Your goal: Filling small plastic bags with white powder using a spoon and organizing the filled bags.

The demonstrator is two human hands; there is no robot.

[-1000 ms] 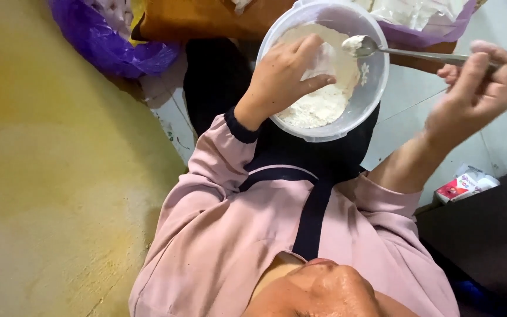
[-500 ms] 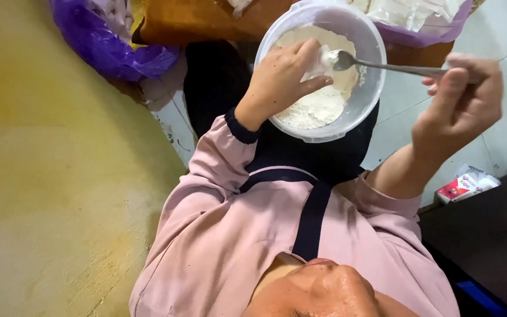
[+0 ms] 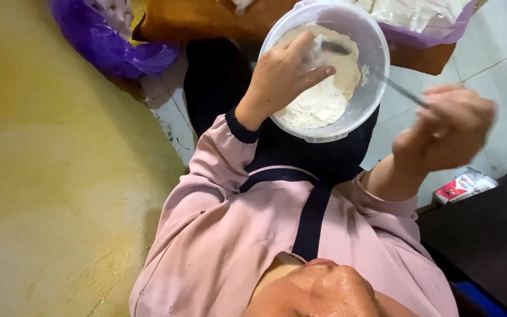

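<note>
A round translucent plastic bowl (image 3: 375,70) of white flour (image 3: 318,105) rests over my dark-clothed lap. My left hand (image 3: 286,73) grips its near rim, fingers curled over into the bowl. My right hand (image 3: 444,132), blurred by motion, holds the handle of a metal spoon (image 3: 394,88). The spoon's bowl end reaches down into the flour near the left fingers. Pink sleeves with dark cuffs cover both arms.
A purple plastic bag (image 3: 107,41) lies at the upper left beside an orange-brown bag (image 3: 206,20). Clear bags in purple plastic (image 3: 423,17) sit behind the bowl. A yellow wall (image 3: 48,176) fills the left. A small red and white packet (image 3: 462,186) lies on the tiled floor beside a dark object (image 3: 488,240).
The spoon has dipped from above the bowl's far rim down into the flour. My right hand has dropped lower and nearer. My left hand keeps its hold on the rim.
</note>
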